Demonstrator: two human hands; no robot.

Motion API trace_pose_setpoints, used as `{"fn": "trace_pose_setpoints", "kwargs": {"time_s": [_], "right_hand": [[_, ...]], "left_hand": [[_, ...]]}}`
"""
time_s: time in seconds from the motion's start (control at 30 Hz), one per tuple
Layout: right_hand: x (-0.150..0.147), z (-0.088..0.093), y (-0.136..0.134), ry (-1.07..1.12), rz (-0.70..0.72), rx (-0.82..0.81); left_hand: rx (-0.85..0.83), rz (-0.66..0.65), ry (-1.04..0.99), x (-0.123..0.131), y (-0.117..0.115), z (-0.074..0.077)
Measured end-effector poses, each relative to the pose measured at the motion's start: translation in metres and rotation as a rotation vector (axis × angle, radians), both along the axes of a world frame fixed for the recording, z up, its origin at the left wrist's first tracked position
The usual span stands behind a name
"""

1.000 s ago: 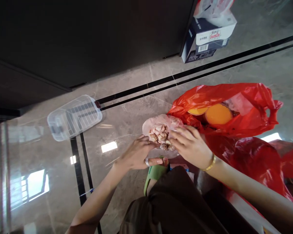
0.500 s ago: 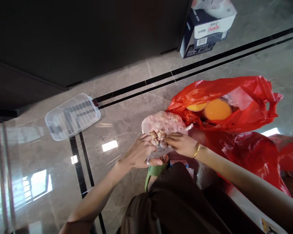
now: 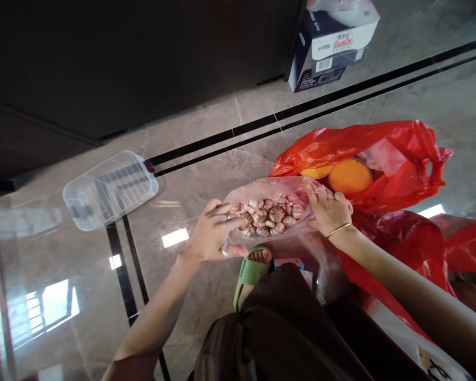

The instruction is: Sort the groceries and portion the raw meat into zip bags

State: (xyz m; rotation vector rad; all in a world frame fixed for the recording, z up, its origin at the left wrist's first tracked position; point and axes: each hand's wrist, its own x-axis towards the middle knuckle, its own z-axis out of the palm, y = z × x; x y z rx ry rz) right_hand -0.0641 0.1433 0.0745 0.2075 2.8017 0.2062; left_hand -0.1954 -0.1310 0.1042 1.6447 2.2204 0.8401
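Note:
A clear, pinkish plastic bag (image 3: 254,190) lies between my hands, and several garlic bulbs (image 3: 276,214) show through it or in its opening. My left hand (image 3: 214,230) is curled at the bag's left end, its fingers over the edge beside the garlic and the thumb held apart below. At the other end, my right hand (image 3: 328,211) grips the gathered plastic, partly covering it. Right behind that hand stands an open red plastic bag (image 3: 404,182) holding round things with orange-yellow tops (image 3: 349,175).
A clear plastic bin (image 3: 111,188) rests on the shiny tiled floor at left. A dark cabinet (image 3: 143,53) fills the upper left, with a blue and white box (image 3: 333,47) beside it. My green slipper (image 3: 253,272) is just below the garlic. More red plastic (image 3: 404,248) lies at right.
Both hands were close together over a few garlic bulbs atop the bag. My right hand has moved right and my left hand slightly left; the bag is spread wider, showing many more bulbs.

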Motion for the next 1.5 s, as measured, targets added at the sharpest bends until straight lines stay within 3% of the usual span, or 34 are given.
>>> {"fn": "trace_pose_setpoints", "kwargs": {"time_s": [0.67, 0.87, 1.03, 1.33, 1.5], "right_hand": [[-0.007, 0.032, -0.019, -0.057, 0.0, 0.006], [-0.013, 0.034, -0.018, 0.029, 0.009, -0.003], [-0.009, 0.037, -0.015, 0.057, 0.027, 0.008], [-0.008, 0.048, -0.021, 0.003, 0.027, 0.055], [-0.008, 0.063, -0.03, -0.179, -0.003, 0.01]], "left_hand": [[0.005, 0.07, 0.044, -0.009, -0.013, -0.002], [0.052, 0.113, 0.081, -0.022, -0.014, 0.004], [0.093, 0.079, 0.135, -0.014, -0.008, 0.011], [0.027, 0.064, 0.194, -0.01, -0.007, 0.015], [0.011, 0.01, 0.142, -0.003, -0.005, 0.014]]}}
